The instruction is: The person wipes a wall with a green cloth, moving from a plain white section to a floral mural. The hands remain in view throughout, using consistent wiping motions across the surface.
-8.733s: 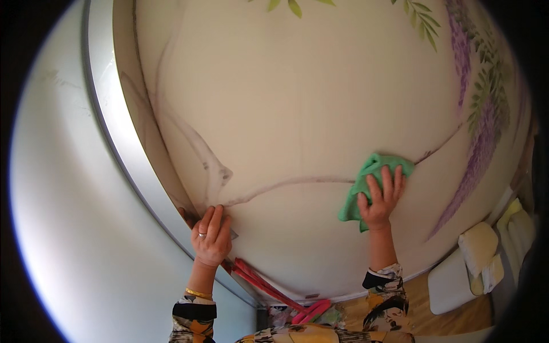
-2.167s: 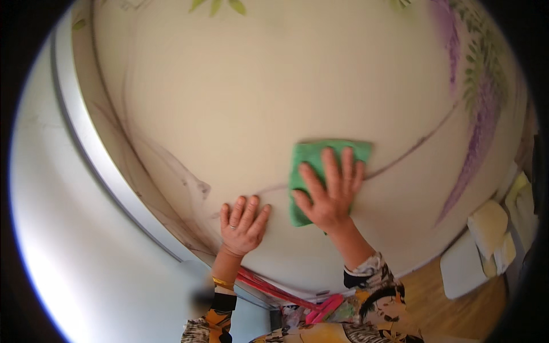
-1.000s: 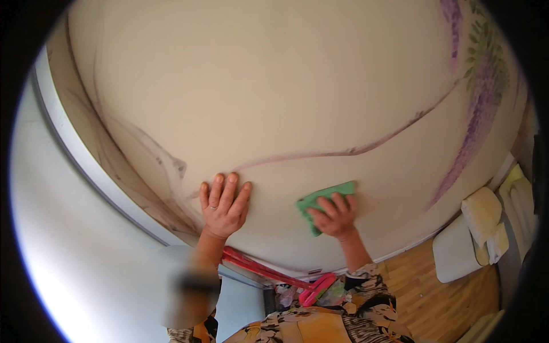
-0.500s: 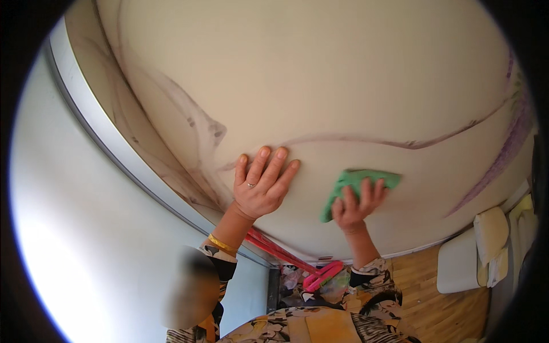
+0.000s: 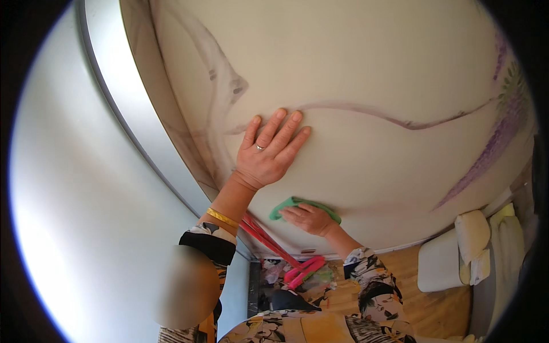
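Note:
My left hand lies flat on a cream wall painted with grey-purple branches, its fingers spread. It wears a ring, and a gold band circles the wrist. Lower down and to the right, my right hand presses a green cloth against the same wall, near its bottom. The fingers cover the middle of the cloth, so only its edges show.
A pale glossy panel with a silver frame runs along the left. Below stands a pink long-handled tool among bags and clutter. A white padded seat sits on the wood floor at right.
My right hand has swept the cloth down and to the left along the wall. My left hand stays flat near the branch. The view has shifted somewhat.

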